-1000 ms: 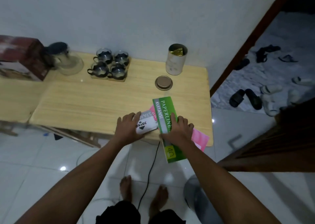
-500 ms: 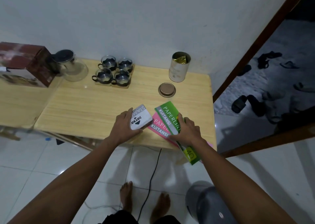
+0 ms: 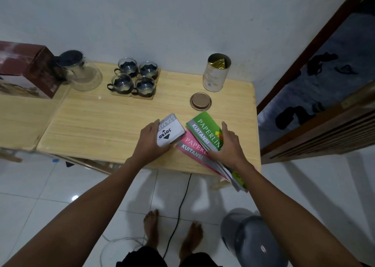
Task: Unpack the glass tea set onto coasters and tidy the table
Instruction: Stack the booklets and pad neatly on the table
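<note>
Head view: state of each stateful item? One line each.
Tin: open, upright.
Tin lid: off, flat on table.
Four cups: upright on coasters.
Teapot: upright, lidded.
Left hand: gripping white box.
Right hand: holding green booklet.

**Desk layout, near edge to far wall**

On the desk (image 3: 97, 128), four cups (image 3: 135, 79) sit in a two-by-two block on coasters (image 3: 142, 96) at the far middle. Left of them stands the teapot (image 3: 82, 74), with a box (image 3: 26, 70) further left. At far right stands a can (image 3: 216, 73); its lid (image 3: 200, 101) lies just nearer. At the near edge, a small box (image 3: 170, 130) lies left of two overlapping receipt books (image 3: 203, 139) that overhang the edge.
</note>
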